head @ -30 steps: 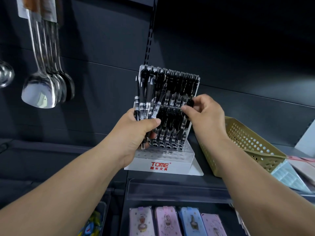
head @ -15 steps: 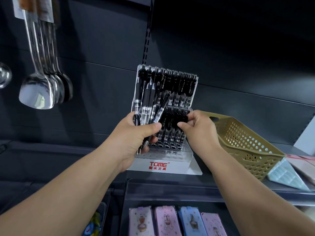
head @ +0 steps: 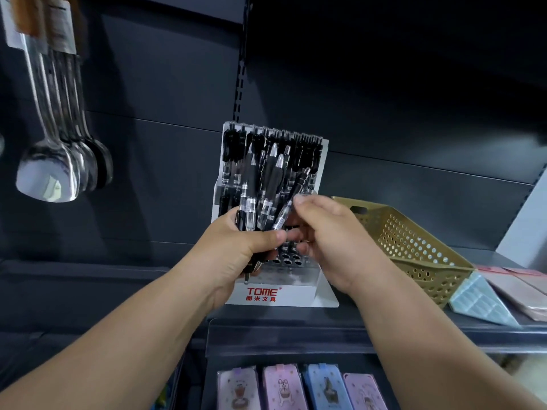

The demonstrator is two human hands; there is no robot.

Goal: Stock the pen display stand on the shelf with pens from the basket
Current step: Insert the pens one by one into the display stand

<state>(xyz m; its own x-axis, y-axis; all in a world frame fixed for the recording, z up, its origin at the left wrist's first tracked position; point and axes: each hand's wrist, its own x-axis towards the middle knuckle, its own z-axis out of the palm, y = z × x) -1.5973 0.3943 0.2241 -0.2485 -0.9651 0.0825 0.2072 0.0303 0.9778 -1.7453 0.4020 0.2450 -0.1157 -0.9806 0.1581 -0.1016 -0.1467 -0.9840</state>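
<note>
A clear tiered pen display stand (head: 299, 284) with a red TOME label sits on the dark shelf, its upper rows full of black pens. My left hand (head: 242, 250) grips a bunch of black-and-clear pens (head: 266, 196) in front of the stand, tips pointing up. My right hand (head: 328, 238) pinches one pen (head: 291, 202) of that bunch between thumb and fingers. Right of the stand lies a tan perforated basket (head: 414, 241); its inside is not visible.
Metal spoons (head: 56, 167) hang at the upper left. Pastel packets (head: 509, 291) lie on the shelf right of the basket. Below the shelf edge (head: 296, 332), a row of pink and blue phone cases (head: 299, 389) stands.
My right hand left the stand's middle row, came down and left to the bunch, and now pinches one pen there. My left hand lifted the bunch slightly.
</note>
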